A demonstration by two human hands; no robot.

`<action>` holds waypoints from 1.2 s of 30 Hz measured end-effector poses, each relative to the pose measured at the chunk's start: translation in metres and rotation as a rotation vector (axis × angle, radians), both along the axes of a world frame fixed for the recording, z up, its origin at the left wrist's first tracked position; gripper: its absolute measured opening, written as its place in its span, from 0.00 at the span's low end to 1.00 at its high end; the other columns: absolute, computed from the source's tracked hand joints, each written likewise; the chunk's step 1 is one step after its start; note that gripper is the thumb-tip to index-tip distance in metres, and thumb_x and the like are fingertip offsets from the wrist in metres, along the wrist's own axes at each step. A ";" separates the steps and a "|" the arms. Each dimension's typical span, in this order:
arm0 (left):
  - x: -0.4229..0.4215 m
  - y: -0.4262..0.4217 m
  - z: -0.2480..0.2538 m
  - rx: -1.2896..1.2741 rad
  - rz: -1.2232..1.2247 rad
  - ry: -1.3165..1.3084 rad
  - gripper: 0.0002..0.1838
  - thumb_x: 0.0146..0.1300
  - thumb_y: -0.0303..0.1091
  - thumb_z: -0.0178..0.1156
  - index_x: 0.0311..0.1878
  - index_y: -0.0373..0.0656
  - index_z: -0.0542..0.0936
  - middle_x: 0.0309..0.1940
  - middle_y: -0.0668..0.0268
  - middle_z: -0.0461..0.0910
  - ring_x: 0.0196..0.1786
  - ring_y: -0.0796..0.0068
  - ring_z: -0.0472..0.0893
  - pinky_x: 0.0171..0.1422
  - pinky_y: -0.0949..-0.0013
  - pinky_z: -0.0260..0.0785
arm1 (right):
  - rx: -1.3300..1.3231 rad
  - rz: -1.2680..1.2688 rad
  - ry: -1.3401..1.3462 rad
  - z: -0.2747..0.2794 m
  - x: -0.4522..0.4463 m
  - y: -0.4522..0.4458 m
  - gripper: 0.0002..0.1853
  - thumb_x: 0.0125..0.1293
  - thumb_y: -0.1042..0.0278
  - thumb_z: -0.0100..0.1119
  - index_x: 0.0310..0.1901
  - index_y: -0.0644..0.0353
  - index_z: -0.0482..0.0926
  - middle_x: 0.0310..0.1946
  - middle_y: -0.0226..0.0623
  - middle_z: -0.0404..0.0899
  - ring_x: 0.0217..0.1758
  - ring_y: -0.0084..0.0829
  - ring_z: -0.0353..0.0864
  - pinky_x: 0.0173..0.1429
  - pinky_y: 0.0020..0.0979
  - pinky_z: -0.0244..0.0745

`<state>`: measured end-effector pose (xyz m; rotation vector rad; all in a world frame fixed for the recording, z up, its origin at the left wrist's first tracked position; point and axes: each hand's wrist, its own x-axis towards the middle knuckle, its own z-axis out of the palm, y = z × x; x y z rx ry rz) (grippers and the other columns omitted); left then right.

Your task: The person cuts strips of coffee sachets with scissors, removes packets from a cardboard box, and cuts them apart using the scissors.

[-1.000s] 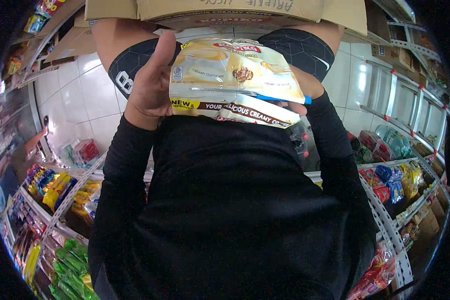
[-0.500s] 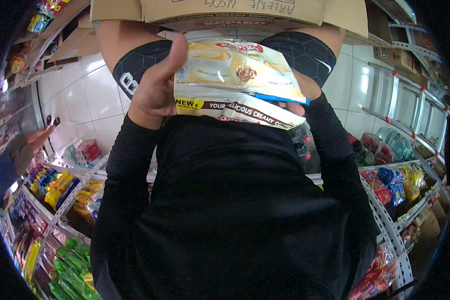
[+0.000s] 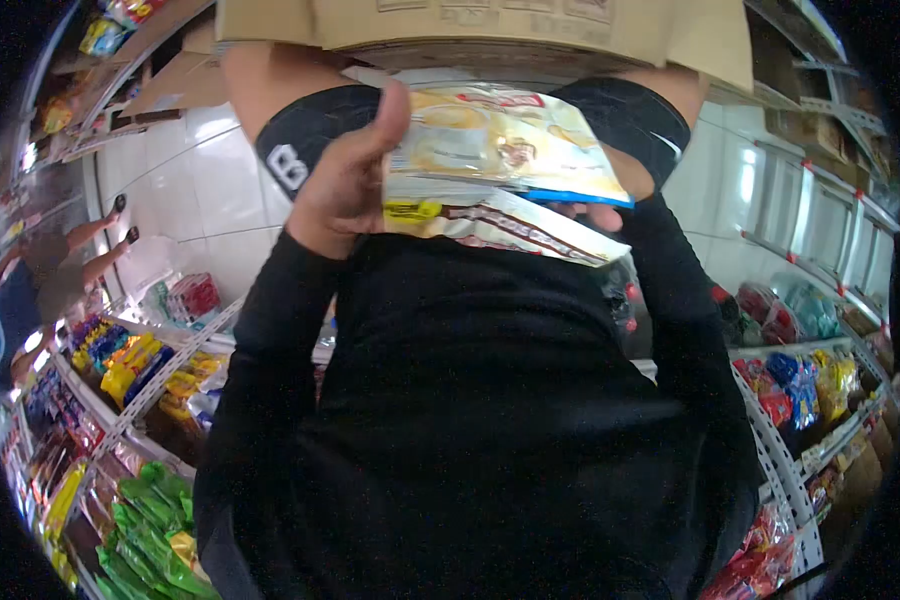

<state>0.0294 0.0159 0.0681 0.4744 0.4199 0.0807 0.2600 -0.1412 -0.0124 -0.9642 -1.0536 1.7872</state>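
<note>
A cream-coloured pack of coffee mix [image 3: 510,140] lies across both hands in front of my lap. Below its blue edge shows a second pale printed band [image 3: 530,228], perhaps another pack underneath; I cannot tell. My left hand [image 3: 345,180] grips the left end, thumb raised and fingers hidden behind the pack. Under the right end is my right hand [image 3: 600,215], mostly covered, with a few fingertips showing below the blue edge. A cardboard box [image 3: 530,30] stands beyond the packs, past my knees.
Shelves with bagged goods, among them green packets [image 3: 150,520], line the left, and more packets [image 3: 795,385] fill the right. A white metal rack [image 3: 820,225] lies on the right. At far left another person [image 3: 15,310] is partly visible. Pale floor tiles [image 3: 200,170] lie between.
The view has shifted, so hands, packs and box appear slightly further right, and the picture is blurrier. Both hands still hold the packs in much the same pose.
</note>
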 end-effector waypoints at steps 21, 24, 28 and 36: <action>-0.005 0.073 0.011 0.022 -0.124 -0.573 0.32 0.73 0.53 0.39 0.64 0.32 0.65 0.59 0.52 0.74 0.60 0.57 0.75 0.64 0.54 0.68 | -0.007 0.180 -0.241 0.059 0.028 0.111 0.34 0.55 0.55 0.69 0.58 0.68 0.68 0.48 0.39 0.77 0.48 0.25 0.74 0.51 0.29 0.72; -0.017 0.098 -0.035 -0.062 -0.149 -0.825 0.31 0.72 0.51 0.42 0.67 0.33 0.62 0.60 0.54 0.73 0.61 0.59 0.74 0.66 0.54 0.64 | 0.006 0.215 -0.245 0.065 0.035 0.117 0.33 0.55 0.56 0.69 0.57 0.68 0.69 0.48 0.39 0.77 0.47 0.25 0.74 0.51 0.29 0.72; -0.025 0.108 -0.032 0.069 0.154 -0.440 0.36 0.69 0.55 0.44 0.67 0.31 0.62 0.64 0.50 0.68 0.65 0.53 0.69 0.69 0.52 0.60 | 0.007 0.239 -0.250 0.069 0.046 0.120 0.32 0.55 0.57 0.69 0.57 0.68 0.70 0.47 0.39 0.77 0.47 0.25 0.74 0.51 0.29 0.72; 0.007 0.110 0.002 0.062 0.144 -0.635 0.34 0.71 0.50 0.43 0.70 0.33 0.57 0.66 0.53 0.66 0.66 0.59 0.69 0.69 0.57 0.60 | 0.001 0.253 -0.250 0.079 0.062 0.125 0.30 0.55 0.58 0.69 0.55 0.67 0.71 0.46 0.38 0.77 0.47 0.24 0.74 0.50 0.29 0.72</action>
